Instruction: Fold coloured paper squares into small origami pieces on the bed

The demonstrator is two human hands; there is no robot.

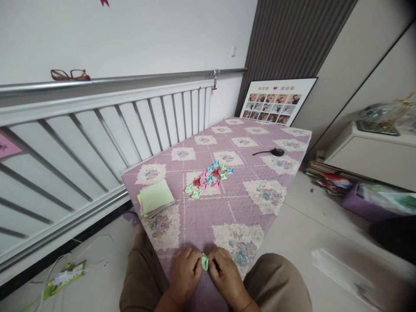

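Between my two hands, near the front edge of the table, is a small light green folded paper piece (pixel 204 262). My left hand (pixel 185 271) pinches its left side, and my right hand (pixel 226 272) pinches its right side. Farther up the cloth lies a cluster of small folded paper pieces (pixel 210 178) in green, pink, red and blue. To the left of them sits a stack of square paper sheets (pixel 157 198), light green on top with yellow and pink edges below.
A purple flowered cloth (pixel 201 221) covers the table. A black object with a short strap (pixel 277 151) lies at the right. Beyond stand a white radiator (pixel 130 125) along the left and a photo board (pixel 276 102). Glasses (pixel 70 75) rest on the pipe.
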